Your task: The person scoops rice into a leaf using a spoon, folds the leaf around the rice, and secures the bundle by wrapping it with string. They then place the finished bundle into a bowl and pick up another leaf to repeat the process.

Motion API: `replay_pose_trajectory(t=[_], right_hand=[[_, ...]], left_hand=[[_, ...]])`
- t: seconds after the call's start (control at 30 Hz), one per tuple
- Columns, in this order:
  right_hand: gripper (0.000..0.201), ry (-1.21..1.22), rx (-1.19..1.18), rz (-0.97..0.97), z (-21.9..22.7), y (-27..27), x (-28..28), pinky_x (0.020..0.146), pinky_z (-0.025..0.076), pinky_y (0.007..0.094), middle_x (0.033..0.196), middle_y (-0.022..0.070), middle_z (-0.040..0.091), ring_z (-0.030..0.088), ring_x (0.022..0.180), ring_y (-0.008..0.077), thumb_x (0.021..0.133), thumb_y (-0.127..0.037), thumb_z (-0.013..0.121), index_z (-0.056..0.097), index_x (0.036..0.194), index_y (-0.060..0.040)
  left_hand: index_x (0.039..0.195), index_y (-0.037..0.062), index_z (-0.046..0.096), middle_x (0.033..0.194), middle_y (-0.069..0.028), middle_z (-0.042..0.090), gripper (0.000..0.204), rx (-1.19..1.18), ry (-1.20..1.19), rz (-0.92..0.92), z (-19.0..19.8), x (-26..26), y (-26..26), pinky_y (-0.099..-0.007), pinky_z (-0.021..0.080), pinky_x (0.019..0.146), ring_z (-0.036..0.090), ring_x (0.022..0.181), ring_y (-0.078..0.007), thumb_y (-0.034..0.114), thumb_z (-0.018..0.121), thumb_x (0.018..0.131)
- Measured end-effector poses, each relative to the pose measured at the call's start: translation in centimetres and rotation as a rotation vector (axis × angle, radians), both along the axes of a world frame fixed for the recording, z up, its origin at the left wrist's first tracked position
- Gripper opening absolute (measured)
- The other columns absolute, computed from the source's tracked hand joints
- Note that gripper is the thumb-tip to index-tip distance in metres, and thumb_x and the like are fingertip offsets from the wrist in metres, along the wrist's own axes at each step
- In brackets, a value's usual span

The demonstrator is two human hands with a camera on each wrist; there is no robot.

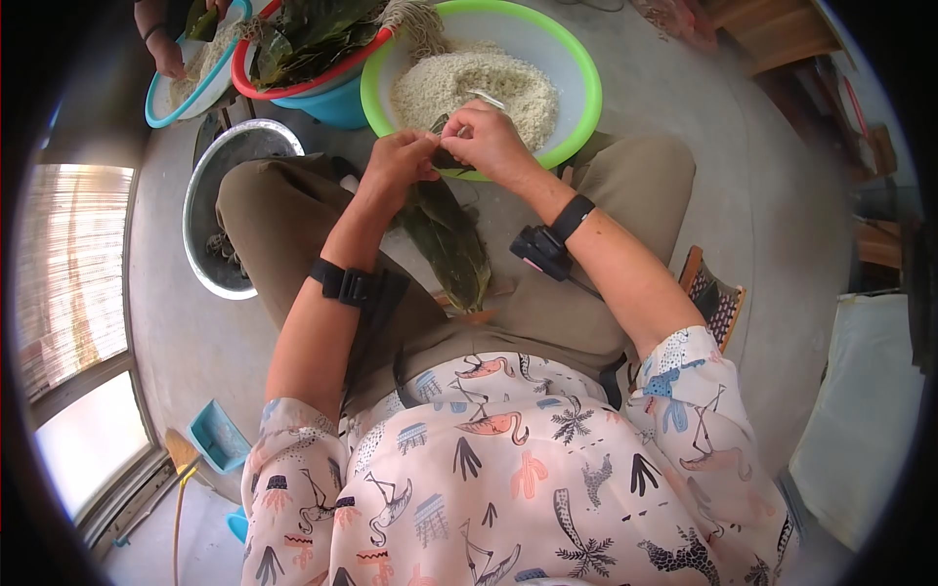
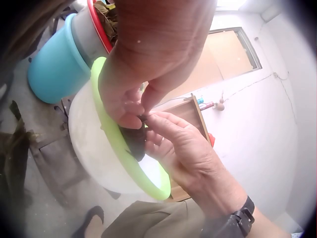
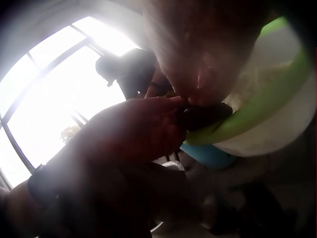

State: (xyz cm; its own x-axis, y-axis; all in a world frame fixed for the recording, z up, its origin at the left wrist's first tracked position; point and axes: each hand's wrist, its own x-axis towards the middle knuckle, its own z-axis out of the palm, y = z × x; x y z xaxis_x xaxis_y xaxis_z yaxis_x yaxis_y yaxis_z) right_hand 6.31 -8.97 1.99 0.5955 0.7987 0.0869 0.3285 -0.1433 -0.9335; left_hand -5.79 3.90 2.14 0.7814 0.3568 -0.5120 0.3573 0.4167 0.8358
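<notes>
Both hands meet at the near rim of a green-rimmed basin [image 1: 591, 88] heaped with white rice grains [image 1: 440, 93]. My left hand [image 1: 399, 161] and right hand [image 1: 484, 142] pinch a folded dark green leaf [image 2: 133, 141] between their fingertips, close together. The fingers partly hide it in the head view, while the right wrist view shows the leaf [image 3: 203, 116] dark and dim beside the rim. Below the hands, a long broad leaf [image 1: 445, 239] lies between the thighs. A pale spoon-like piece [image 1: 486, 99] pokes out just beyond the right fingers, over the rice.
A red-rimmed basin [image 1: 239, 68] of leaves stands on a blue bucket [image 1: 332, 109]. Another person's hand [image 1: 168, 61] reaches into a blue-rimmed basin [image 1: 153, 103]. Left of the knee is a metal basin [image 1: 195, 186]. A blue dustpan [image 1: 220, 437] and broom [image 1: 181, 449] lie lower left.
</notes>
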Motion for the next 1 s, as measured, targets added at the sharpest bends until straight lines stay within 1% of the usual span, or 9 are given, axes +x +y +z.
replay_pose_trajectory(t=[0.2, 0.23, 0.43, 0.5, 0.6, 0.7, 0.77, 0.93, 1.0], right_hand=[[0.013, -0.086, -0.001, 0.016, 0.1, -0.1, 0.1, 0.064, 0.05, 0.0334, 0.085, 0.0106, 0.058, 0.062, 0.071, 0.0221, 0.071, -0.012, 0.072, 0.062, 0.07, -0.0025], [0.014, 0.057, -0.032, 0.012, 0.3, -0.2, 0.2, 0.061, 0.051, 0.0316, 0.085, 0.0098, 0.057, 0.062, 0.067, 0.0195, 0.071, -0.011, 0.071, 0.061, 0.07, -0.0017], [0.017, 0.313, -0.072, 0.0, 0.4, -0.5, 0.7, 0.055, 0.051, 0.0274, 0.083, 0.0065, 0.054, 0.061, 0.058, 0.0126, 0.073, -0.012, 0.07, 0.059, 0.069, -0.0001], [0.018, 0.297, -0.07, 0.018, 0.2, -0.5, 0.8, 0.056, 0.051, 0.0278, 0.083, 0.0063, 0.055, 0.06, 0.058, 0.0127, 0.073, -0.014, 0.07, 0.059, 0.069, -0.0004], [0.022, 0.088, -0.111, 0.009, -0.3, -0.5, 1.3, 0.059, 0.05, 0.0274, 0.083, 0.0053, 0.056, 0.059, 0.063, 0.0113, 0.075, -0.019, 0.07, 0.059, 0.067, -0.0019], [0.018, 0.456, -0.215, 0.0, -0.3, -1.0, 1.6, 0.063, 0.049, 0.0279, 0.084, 0.0035, 0.059, 0.059, 0.072, 0.0108, 0.078, -0.022, 0.067, 0.062, 0.075, -0.0046], [0.018, 0.771, -0.116, -0.02, 0.6, -1.3, 1.6, 0.069, 0.047, 0.0277, 0.088, 0.0007, 0.061, 0.058, 0.081, 0.0102, 0.083, -0.023, 0.063, 0.063, 0.089, -0.0069], [0.026, 0.778, 0.02, 0.033, 3.0, -1.7, 2.7, 0.076, 0.046, 0.028, 0.097, -0.0002, 0.063, 0.057, 0.087, 0.0102, 0.09, -0.033, 0.06, 0.063, 0.103, -0.0095], [0.033, 0.749, 0.087, 0.059, 4.4, -1.4, 2.7, 0.082, 0.046, 0.0276, 0.101, 0.0005, 0.063, 0.056, 0.092, 0.0096, 0.09, -0.034, 0.064, 0.064, 0.112, -0.0096]], left_hand=[[0.092, -0.0011, 0.064, 0.075, -0.0005, 0.057, 0.017, 0.042, -0.021, -0.015, -0.1, -0.1, 0.0, -0.0261, 0.054, 0.062, 0.055, 0.063, -0.0089, 0.015, 0.064, 0.088], [0.092, -0.0011, 0.064, 0.075, -0.0005, 0.057, 0.017, 0.04, -0.02, -0.015, -0.3, -0.2, 0.0, -0.0261, 0.054, 0.062, 0.055, 0.063, -0.0089, 0.015, 0.064, 0.088], [0.101, 0.0027, 0.062, 0.076, -0.0022, 0.058, 0.013, 0.557, 0.113, -0.067, 0.4, -0.4, -0.3, -0.0284, 0.05, 0.053, 0.058, 0.066, -0.0081, 0.01, 0.06, 0.09], [0.104, 0.0101, 0.065, 0.085, -0.015, 0.064, 0.023, 0.829, 0.17, -0.118, 1.0, -0.5, -0.4, -0.0389, 0.052, 0.069, 0.065, 0.072, -0.0287, 0.005, 0.058, 0.082], [0.11, 0.0142, 0.064, 0.097, -0.0168, 0.062, 0.031, 1.177, -0.016, -0.148, 1.1, -0.6, -1.2, -0.0435, 0.049, 0.078, 0.062, 0.088, -0.0355, 0.004, 0.058, 0.081], [0.117, 0.0164, 0.061, 0.097, -0.0133, 0.059, 0.039, 1.266, -0.002, -0.357, 1.6, -0.8, -1.4, -0.0433, 0.047, 0.08, 0.057, 0.096, -0.0342, 0.004, 0.062, 0.08], [0.117, 0.016, 0.061, 0.1, -0.0122, 0.059, 0.04, 1.274, -0.031, -0.352, 2.2, -0.9, -1.5, -0.043, 0.047, 0.08, 0.057, 0.099, -0.0336, 0.005, 0.064, 0.079], [0.118, 0.0102, 0.06, 0.105, -0.0108, 0.063, 0.041, 1.395, -0.254, -0.151, 1.8, -0.2, -1.1, -0.0372, 0.05, 0.08, 0.062, 0.096, -0.0276, 0.012, 0.071, 0.078], [0.111, 0.0042, 0.061, 0.098, -0.0155, 0.067, 0.04, 0.832, -0.047, -0.062, 2.1, 0.1, -1.4, -0.036, 0.052, 0.076, 0.067, 0.086, -0.0291, 0.025, 0.073, 0.079]])
